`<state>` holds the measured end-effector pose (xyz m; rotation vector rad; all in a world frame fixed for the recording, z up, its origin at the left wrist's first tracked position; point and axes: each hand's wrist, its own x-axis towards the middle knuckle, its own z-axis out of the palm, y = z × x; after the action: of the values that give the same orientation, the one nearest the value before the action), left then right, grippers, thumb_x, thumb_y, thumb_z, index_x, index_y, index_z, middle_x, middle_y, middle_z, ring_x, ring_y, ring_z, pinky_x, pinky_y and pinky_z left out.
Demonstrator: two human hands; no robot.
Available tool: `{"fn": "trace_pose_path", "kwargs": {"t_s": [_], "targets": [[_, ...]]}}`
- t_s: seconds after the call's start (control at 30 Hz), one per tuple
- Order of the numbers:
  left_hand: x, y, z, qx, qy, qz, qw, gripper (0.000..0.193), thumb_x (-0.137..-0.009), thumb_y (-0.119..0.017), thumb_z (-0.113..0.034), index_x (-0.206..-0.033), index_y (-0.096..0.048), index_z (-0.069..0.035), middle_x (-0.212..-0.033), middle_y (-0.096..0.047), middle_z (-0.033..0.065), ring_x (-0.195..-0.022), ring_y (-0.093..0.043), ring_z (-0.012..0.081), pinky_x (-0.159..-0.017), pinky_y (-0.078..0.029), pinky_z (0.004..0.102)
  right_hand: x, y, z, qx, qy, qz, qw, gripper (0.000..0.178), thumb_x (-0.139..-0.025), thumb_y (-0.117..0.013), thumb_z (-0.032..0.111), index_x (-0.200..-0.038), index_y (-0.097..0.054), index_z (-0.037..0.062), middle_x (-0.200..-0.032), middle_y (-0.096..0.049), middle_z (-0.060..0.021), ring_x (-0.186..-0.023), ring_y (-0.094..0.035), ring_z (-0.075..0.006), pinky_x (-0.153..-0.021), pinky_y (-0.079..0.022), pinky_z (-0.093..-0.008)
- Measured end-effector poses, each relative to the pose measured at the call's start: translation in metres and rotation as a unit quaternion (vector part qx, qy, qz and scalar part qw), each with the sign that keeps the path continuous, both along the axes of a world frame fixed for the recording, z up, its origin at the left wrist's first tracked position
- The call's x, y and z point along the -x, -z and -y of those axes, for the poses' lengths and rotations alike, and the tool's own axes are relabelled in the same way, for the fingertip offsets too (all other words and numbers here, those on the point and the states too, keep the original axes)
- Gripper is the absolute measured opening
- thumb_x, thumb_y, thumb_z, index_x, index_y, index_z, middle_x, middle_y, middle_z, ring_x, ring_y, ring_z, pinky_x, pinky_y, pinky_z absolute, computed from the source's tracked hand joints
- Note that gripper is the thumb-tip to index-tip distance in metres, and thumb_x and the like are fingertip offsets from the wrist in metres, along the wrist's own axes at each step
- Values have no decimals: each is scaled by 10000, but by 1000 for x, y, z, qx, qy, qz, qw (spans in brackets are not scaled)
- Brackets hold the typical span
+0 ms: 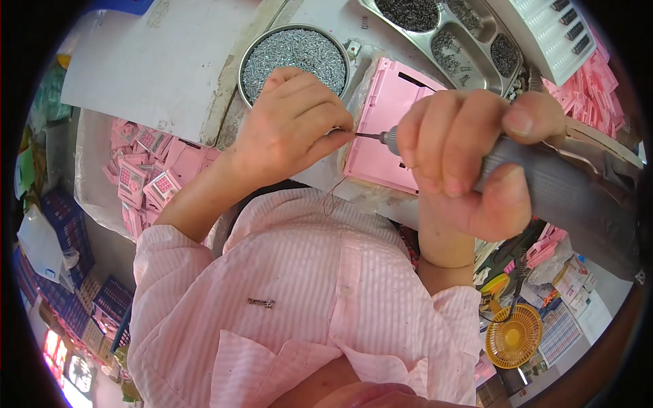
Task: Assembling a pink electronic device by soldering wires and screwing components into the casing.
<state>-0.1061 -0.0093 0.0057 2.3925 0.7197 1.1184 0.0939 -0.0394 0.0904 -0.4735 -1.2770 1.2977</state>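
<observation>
Head view, read from nine o'clock across to three: a bin of small pink keypad parts (146, 178) lies heaped low at the left, loose and jumbled, within reach below the white worktop (156, 61); at eleven o'clock a round steel bowl (294, 53) brims with short silver screws, set just behind the left hand (289, 126) so a pinch is a short trip; that hand is curled, fingertips pressed together at the tip of the driver bit, apparently steadying a screw too small to see. Just past centre a flat pink plastic panel (384, 132) with a slot rests tilted on the worktop edge, directly under the bit. Toward three o'clock the right hand (462, 160) is clenched around a grey electric screwdriver (558, 190), smooth-barrelled, lying nearly level, thumb on top; a compartmented steel tray (452, 34) of dark screws sits at one o'clock.
</observation>
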Motion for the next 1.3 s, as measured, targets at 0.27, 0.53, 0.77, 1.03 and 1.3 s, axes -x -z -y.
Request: {"fn": "trace_pose_path", "kwargs": {"t_s": [0.27, 0.53, 0.77, 1.03, 1.3], "targets": [[3, -9, -5, -10, 27, -2, 1000, 262, -671, -825, -152, -838, -626, -118, -791, -560, -4, -779, -565, 199, -831, -419, 392, 11, 4, -5, 7, -4, 32, 999, 280, -1014, -567, 220, -1240, -455, 98, -712, -516, -25, -549, -465, -138, -557, -441, -334], [3, -11, -8, -15, 49, -39, 998, 264, -678, -828, -177, -823, -617, -114, -772, -529, 3, -782, -568, 201, -880, -430, 420, 16, 5, -1, 34, 31, 63, 997, 282, -980, -609, 205, -1193, -457, 98, -682, -491, -22, -523, -435, -131, -526, -427, -334], [2, -12, -15, 26, 54, -15, 998, 225, -735, -816, -185, -795, -617, -99, -765, -563, 18, -761, -573, 228, -817, -446, 401, 10, 12, -2, 49, 93, 57, 993, 310, -900, -665, 101, -1135, -471, 48, -701, -558, -47, -589, -534, -126, -580, -489, -302], [19, -7, -18, 253, 24, 9, 967, 179, -848, -758, -64, -776, -598, -31, -740, -541, 56, -657, -481, 188, -638, -401, 275, -25, 41, -67, -31, 185, 12, 982, 191, -916, -507, 59, -1103, -544, 71, -633, -447, -47, -521, -432, -168, -523, -416, -383], [16, -2, -12, 340, 55, 66, 936, 164, -768, -807, -44, -795, -645, -37, -774, -617, 30, -700, -540, 152, -657, -412, 273, -15, 67, -78, -15, 175, 22, 984, 164, -913, -506, -25, -1060, -492, 48, -651, -469, -64, -533, -453, -150, -510, -420, -364]]}}
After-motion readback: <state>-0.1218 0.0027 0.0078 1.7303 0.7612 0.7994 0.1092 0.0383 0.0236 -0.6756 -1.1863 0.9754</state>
